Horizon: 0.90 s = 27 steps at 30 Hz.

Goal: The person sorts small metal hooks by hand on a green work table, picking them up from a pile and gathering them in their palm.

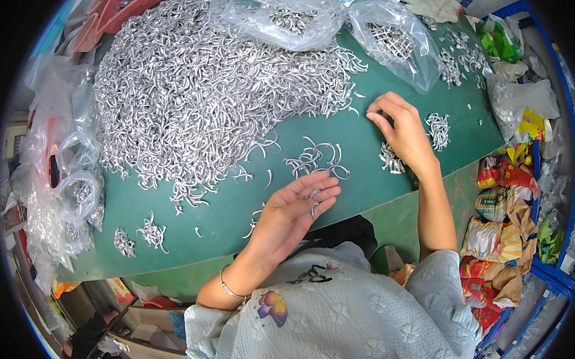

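My left hand (pixel 287 212) is turned palm up near the table's front edge. A few small curved silver metal pieces (pixel 314 202) lie against its fingers, held there by the thumb. My right hand (pixel 400 129) hovers over the table to the right, thumb and forefinger brought together in a pinch; whether a piece is between them is too small to tell. Just beyond my left fingertips lies a loose cluster of curved metal pieces (pixel 310 158). A neater bunch of metal pieces (pixel 391 159) sits below my right wrist, partly hidden by it.
A large heap of curved metal pieces (pixel 183 87) covers the green table (pixel 229 206) at the back left. Clear plastic bags (pixel 393 41) of parts stand behind. Smaller piles (pixel 438 131) lie right, others (pixel 151 233) front left. Blue shelving (pixel 550 271) and colourful packages flank the right side.
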Each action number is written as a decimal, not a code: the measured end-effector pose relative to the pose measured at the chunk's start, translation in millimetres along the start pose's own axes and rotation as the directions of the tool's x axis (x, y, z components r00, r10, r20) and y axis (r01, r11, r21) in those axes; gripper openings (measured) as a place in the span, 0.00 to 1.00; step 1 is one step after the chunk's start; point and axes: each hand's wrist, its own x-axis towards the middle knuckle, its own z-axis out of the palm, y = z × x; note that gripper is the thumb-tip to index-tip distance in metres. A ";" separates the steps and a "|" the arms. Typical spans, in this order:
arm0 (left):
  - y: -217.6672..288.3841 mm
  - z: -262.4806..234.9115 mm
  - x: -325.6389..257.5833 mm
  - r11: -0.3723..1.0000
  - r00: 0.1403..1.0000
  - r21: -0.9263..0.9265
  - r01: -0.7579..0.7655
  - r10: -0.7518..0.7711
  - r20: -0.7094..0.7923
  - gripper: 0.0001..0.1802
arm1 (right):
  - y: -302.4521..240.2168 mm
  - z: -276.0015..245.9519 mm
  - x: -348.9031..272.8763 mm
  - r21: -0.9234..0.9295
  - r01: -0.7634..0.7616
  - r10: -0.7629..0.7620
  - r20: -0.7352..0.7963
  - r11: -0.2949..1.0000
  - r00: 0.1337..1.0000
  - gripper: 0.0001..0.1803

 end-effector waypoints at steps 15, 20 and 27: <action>2.7 11.2 23.0 0.999 1.000 -0.052 -0.012 0.012 0.006 0.24 | 9.1 -4.4 -4.1 0.888 -0.460 0.135 0.455 0.005 0.880 0.12; 3.6 12.9 23.2 0.998 1.000 -0.063 -0.005 0.006 0.008 0.24 | 9.6 -8.0 -7.7 0.839 -0.440 0.216 0.388 0.321 0.896 0.10; 5.7 11.5 19.7 0.999 1.000 -0.041 -0.010 0.010 0.011 0.24 | -3.5 -24.3 -22.1 0.006 -0.005 0.003 0.302 1.000 0.953 0.07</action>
